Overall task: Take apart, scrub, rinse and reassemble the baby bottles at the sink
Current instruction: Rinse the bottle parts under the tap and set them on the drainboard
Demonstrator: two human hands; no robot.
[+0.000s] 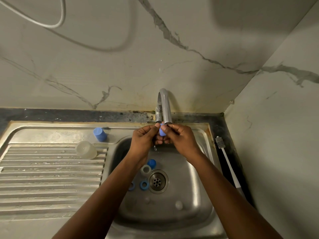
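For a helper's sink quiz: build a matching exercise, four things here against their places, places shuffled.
Things:
1 brush
2 clear cup
3 blue ring
4 blue part

Places:
A in the sink by the drain
B pinched by left hand and right hand under the tap
C on the ribbed drainboard
D on the counter right of the sink

Pairs: 1-D; 2-C; 3-A; 4-B

I see a pale, grey-veined marble wall (103, 66) ahead, meeting a side panel in the right corner. A grey cable (64, 12) loops across its upper left. Below runs a dark speckled tabletop (69, 115), with rusty grime (148, 115) along the seam.
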